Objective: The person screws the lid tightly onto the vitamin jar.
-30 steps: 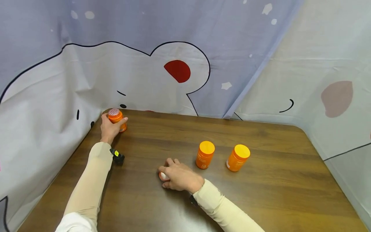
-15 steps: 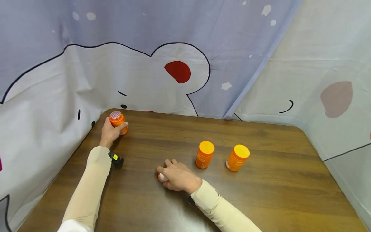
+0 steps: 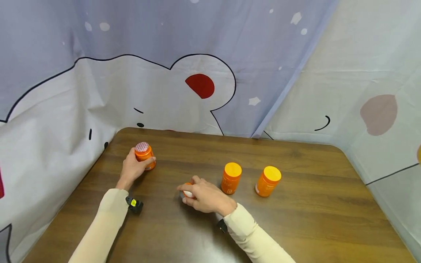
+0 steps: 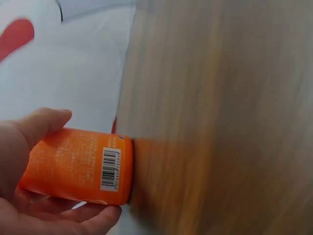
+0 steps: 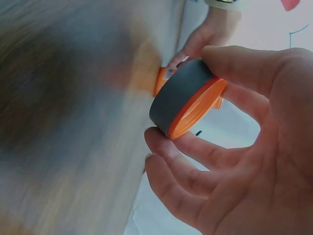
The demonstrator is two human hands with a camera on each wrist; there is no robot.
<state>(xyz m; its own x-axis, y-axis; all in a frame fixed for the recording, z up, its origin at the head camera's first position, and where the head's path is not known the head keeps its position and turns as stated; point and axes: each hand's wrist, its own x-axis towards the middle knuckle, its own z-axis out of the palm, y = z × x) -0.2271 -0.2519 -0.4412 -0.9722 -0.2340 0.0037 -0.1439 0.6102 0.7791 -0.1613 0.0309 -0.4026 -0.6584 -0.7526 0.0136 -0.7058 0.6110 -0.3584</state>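
Note:
My left hand (image 3: 131,168) grips an orange jar (image 3: 144,155) by its sides at the left of the table. The jar's top has no lid and shows a pale patterned seal; a barcode label (image 4: 110,169) is visible on its side in the left wrist view. Near the middle, my right hand (image 3: 209,197) pinches a round lid (image 5: 182,93) between thumb and fingertips. This lid is dark grey outside with an orange inner rim, and it is tilted, its inside towards my palm. In the head view the fingers partly cover it.
Two orange jars with yellow lids stand upright right of my right hand: the nearer one (image 3: 231,181) beside it, the other jar (image 3: 268,182) further right. A printed curtain (image 3: 164,91) hangs along the back and sides of the wooden table (image 3: 315,204).
My left hand has brought the jar to the right and closer to me. My right hand has tilted the lid, so its grey side now shows. The two yellow-lidded jars stay put.

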